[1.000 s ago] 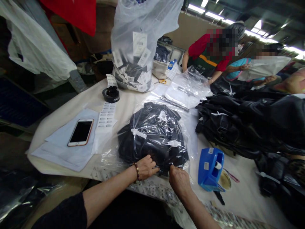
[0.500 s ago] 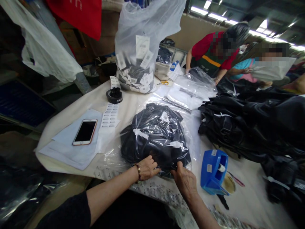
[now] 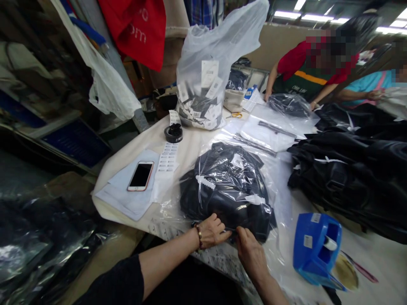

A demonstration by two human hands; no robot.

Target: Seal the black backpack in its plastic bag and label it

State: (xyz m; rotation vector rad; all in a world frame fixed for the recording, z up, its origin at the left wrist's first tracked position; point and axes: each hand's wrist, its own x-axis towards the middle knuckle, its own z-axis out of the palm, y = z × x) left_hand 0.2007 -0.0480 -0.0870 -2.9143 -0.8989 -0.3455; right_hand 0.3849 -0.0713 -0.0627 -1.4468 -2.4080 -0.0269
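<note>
Clear-plastic-wrapped black bundle (image 3: pixel 229 201) lies by the tabletop's (image 3: pixel 143 144) near edge, just beyond the right hand (image 3: pixel 252 253), which pinches it; left hand's (image 3: pixel 211 232) grip unclear.

Bundle (image 3: pixel 227 209) in plastic bag (image 3: pixel 173 212) on table (image 3: pixel 149 142); phone (image 3: pixel 140 176) on papers (image 3: pixel 125 204) left, dispenser (image 3: pixel 308 256) right, sack (image 3: pixel 199 51) of tags (image 3: pixel 210 74) behind.

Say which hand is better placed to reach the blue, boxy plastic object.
Probably the right hand: it is nearer the blue plastic object than the left hand. Both are at the near edge of the black bundle in clear plastic.
</note>
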